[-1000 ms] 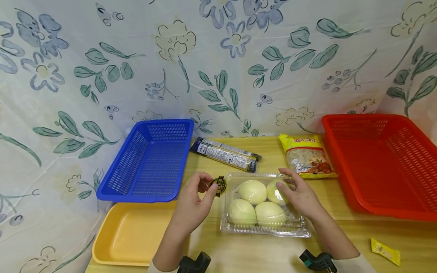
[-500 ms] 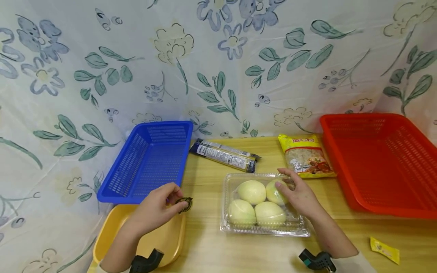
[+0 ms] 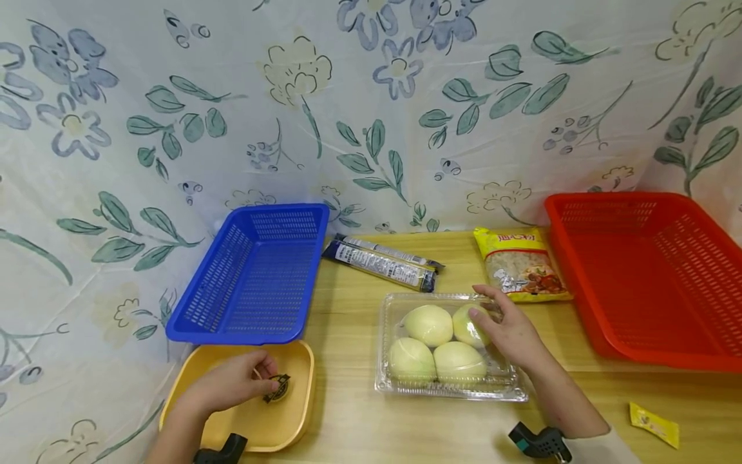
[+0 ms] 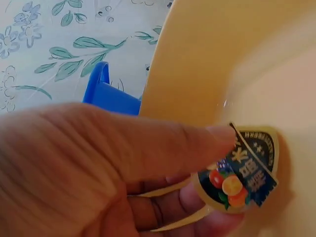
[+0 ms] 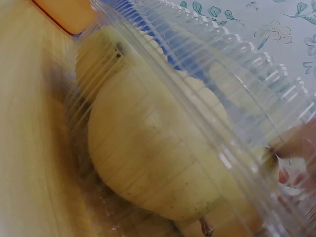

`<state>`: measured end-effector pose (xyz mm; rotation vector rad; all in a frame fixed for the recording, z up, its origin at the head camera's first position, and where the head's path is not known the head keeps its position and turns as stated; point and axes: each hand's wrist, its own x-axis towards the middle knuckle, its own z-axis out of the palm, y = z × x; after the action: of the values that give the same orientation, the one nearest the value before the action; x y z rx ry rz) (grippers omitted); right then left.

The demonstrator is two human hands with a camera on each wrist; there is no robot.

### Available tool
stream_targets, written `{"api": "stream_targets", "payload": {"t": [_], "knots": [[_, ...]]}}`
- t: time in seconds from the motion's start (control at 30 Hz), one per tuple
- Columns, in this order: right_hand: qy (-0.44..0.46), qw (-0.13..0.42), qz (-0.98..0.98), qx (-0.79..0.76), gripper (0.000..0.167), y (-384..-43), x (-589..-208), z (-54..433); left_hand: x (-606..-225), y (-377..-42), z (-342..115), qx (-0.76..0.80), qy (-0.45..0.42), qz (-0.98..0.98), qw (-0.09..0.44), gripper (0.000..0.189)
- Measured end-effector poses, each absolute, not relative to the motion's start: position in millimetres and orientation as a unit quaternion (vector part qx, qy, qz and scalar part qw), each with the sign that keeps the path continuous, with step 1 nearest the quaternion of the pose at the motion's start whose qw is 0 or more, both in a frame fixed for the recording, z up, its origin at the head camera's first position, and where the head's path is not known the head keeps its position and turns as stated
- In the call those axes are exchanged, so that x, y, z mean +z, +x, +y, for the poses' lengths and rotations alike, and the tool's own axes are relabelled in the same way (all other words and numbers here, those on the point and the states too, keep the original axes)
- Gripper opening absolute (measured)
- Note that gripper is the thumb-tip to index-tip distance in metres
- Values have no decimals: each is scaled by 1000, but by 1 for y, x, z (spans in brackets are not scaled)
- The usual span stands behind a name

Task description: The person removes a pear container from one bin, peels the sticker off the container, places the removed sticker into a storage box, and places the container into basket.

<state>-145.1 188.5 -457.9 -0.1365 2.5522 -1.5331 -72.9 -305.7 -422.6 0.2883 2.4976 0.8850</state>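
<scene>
My left hand (image 3: 243,380) pinches a dark label sticker (image 4: 249,165) printed with fruit, between its thumb and fingers. It is over the yellow tub (image 3: 310,386), with the sticker near the tub's bottom. To the right, my right hand (image 3: 513,332) rests on the right side of a clear plastic box (image 3: 400,299), its thumb on the lid and a finger reaching to the back edge. Inside the box lie several pale yellow pears (image 3: 428,327). One pear (image 5: 148,143) fills much of the right wrist view through the ribbed plastic.
A blue basket (image 3: 249,283) stands behind the tub, and a red basket (image 3: 632,277) is at the right. Two long dark packets (image 3: 379,261) and a yellow-topped bag (image 3: 522,264) lie at the back. A small yellow packet (image 3: 654,425) lies at the front right.
My left hand has carried the sticker left and toward the front, from beside the box to over the yellow tub. My right hand and the box have stayed in place.
</scene>
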Motion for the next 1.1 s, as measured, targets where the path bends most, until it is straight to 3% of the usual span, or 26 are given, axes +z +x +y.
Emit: {"api": "stream_targets", "payload": {"t": [0.73, 1.1], "knots": [[-46, 76, 853, -514, 62, -146, -457, 189, -437, -81, -293, 209, 47, 961, 173, 36], [-46, 75, 852, -516, 61, -146, -457, 189, -436, -80, -295, 189, 60, 968, 153, 11]]}}
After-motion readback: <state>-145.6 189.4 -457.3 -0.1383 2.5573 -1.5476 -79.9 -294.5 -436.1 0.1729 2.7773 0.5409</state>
